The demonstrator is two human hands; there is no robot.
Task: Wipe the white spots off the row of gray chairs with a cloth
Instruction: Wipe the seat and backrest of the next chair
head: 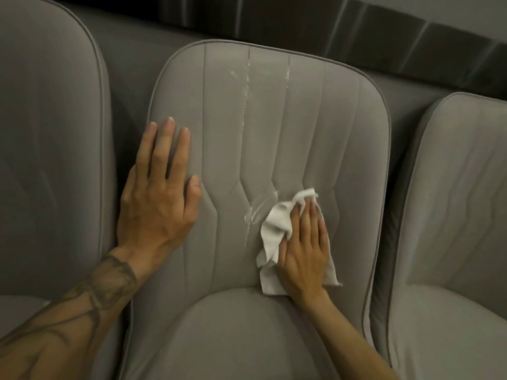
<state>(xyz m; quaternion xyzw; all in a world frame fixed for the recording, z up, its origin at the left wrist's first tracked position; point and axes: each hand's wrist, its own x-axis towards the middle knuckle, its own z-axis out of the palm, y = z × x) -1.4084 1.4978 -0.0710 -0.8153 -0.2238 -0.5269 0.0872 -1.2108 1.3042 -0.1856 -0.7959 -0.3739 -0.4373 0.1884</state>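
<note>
The middle gray chair's backrest (315, 127) fills the view, with stitched vertical seams. White streaks (248, 78) run down a seam near the top, and a wet white smear (253, 212) lies lower down, just left of the cloth. My right hand (304, 248) presses flat on a crumpled white cloth (274, 229) against the lower backrest, fingers straight. My left hand (162, 187) rests flat on the backrest's left side, fingers straight and spread.
A second gray chair (49, 133) stands to the left and a third (452, 201) to the right, close beside the middle one. The middle chair's seat cushion (233, 338) is at the bottom. A dark wall strip (384, 28) runs behind the row.
</note>
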